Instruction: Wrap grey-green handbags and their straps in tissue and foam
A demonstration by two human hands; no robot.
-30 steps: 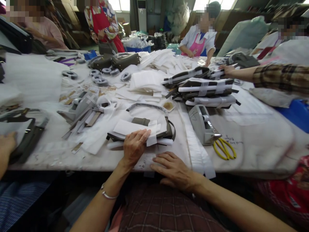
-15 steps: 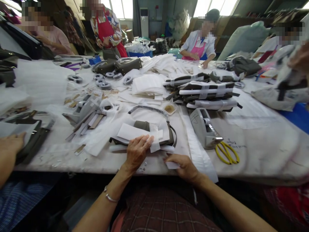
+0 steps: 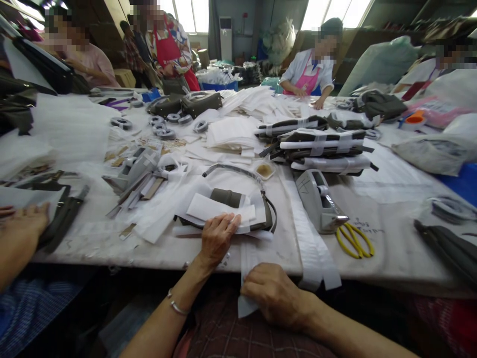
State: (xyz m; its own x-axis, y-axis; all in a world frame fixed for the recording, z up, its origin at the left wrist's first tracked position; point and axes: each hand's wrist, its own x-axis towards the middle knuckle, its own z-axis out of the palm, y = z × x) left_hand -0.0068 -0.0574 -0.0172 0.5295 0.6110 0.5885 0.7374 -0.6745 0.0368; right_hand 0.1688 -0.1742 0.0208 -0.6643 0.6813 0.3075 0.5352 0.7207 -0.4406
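In front of me lies a dark olive handbag [image 3: 226, 197] with white packing sheets on it. A folded white foam piece [image 3: 210, 208] rests on its front, and its wrapped handle [image 3: 238, 168] arches away from me. My left hand [image 3: 218, 241] lies across the foam piece and the bag's near edge, fingers stretched out. Closer to my body, at the table edge, my right hand [image 3: 276, 293] is closed on a pale strip [image 3: 247, 256]. This strip runs from the bag's near side down to my fingers; whether it is tape or foam I cannot tell.
Right of the bag stand a grey tape dispenser [image 3: 316, 204] and yellow-handled scissors [image 3: 354, 239]. Wrapped bags [image 3: 324, 144] are stacked behind. A second dispenser [image 3: 134, 166] and tape rolls [image 3: 162, 128] lie left. A neighbour's hand [image 3: 32, 221] works at far left; other people stand opposite.
My right hand has pulled back toward my body and slightly left, and the pale strip now stretches from the bag to it. My left hand stays on the bag. The view has shifted slightly.
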